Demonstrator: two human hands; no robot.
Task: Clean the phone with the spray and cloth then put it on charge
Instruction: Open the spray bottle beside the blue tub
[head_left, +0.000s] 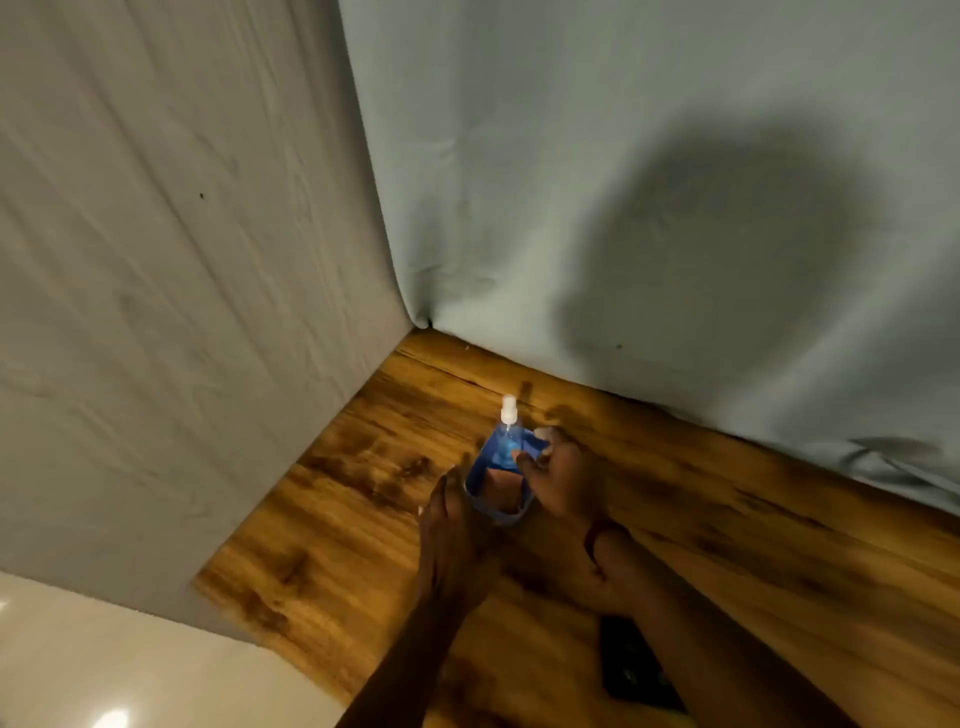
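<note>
While both reached far across the bench (727, 519), left hand (452, 525) flat, fingers together, beside blue cloth (496, 483); right hand (563, 475) spread over cloth and spray (508, 415). Phone (631, 665) lying near, untouched. Probably gathering supplies; next, lifting spray cleanly.

frame is motion-blurred throughout. spray bottle (505, 451): lower body hidden behind the blue cloth (497, 499) and the fingers, only the white nozzle and blue upper part show. phone (631, 667): dark slab, partly covered by the right forearm, details unreadable. right hand (563, 480): grip on the bottle or cloth can't be told. left hand (449, 525): edge-on, contact with the cloth unclear. both forearms cut off at the bottom edge.
</note>
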